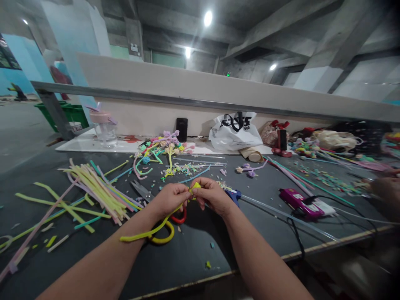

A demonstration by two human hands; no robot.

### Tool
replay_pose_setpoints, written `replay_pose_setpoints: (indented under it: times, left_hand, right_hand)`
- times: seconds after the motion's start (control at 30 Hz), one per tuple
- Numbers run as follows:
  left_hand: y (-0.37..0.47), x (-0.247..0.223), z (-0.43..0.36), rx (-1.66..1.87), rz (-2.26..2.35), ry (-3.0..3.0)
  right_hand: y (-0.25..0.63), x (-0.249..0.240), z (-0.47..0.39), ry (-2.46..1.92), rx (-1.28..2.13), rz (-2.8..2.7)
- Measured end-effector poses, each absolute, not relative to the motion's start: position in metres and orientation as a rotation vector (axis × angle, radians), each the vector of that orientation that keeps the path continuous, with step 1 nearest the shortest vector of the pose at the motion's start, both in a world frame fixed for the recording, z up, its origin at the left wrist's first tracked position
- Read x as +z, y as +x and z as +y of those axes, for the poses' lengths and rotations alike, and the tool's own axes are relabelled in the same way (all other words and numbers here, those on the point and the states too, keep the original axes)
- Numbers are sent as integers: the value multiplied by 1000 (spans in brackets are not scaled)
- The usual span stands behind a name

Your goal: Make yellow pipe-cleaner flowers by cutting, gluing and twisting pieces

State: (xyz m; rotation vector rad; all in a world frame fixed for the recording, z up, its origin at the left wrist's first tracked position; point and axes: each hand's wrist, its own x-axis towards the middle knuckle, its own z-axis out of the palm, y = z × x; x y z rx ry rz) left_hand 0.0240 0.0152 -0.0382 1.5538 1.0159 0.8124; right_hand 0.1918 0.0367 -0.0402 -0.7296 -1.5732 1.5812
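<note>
My left hand (172,199) and my right hand (213,196) meet above the dark table, fingertips pinched together on a yellow pipe cleaner (142,235). A small folded or twisted yellow part shows between the fingers, while the long tail hangs out to the left across my left wrist. Under my left hand lie scissors (165,235) with yellow and red handles, blades pointing away to the left. Just right of my right hand rests a blue glue gun (234,196), partly hidden, with a long clear glue stick (281,214) stretching rightward from it.
Cut pipe cleaners (96,187) lie heaped at left. Finished-looking fuzzy flowers (170,146), scraps and a black phone (181,129) are at the back, near a white bag (236,131) and a clear jug (104,129). A purple device (301,204) with cables and another person's hand (387,191) are right.
</note>
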Motion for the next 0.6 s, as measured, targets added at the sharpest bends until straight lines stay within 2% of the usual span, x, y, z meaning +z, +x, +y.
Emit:
replay_pose_setpoints:
  times: [0.27, 0.6]
  left_hand:
    - [17, -42, 18, 651, 943, 1436]
    - [23, -40, 15, 687, 1132, 1798]
  right_hand:
    - [192, -38, 35, -794, 1537, -1639]
    - [191, -44, 38, -879, 1520, -1689]
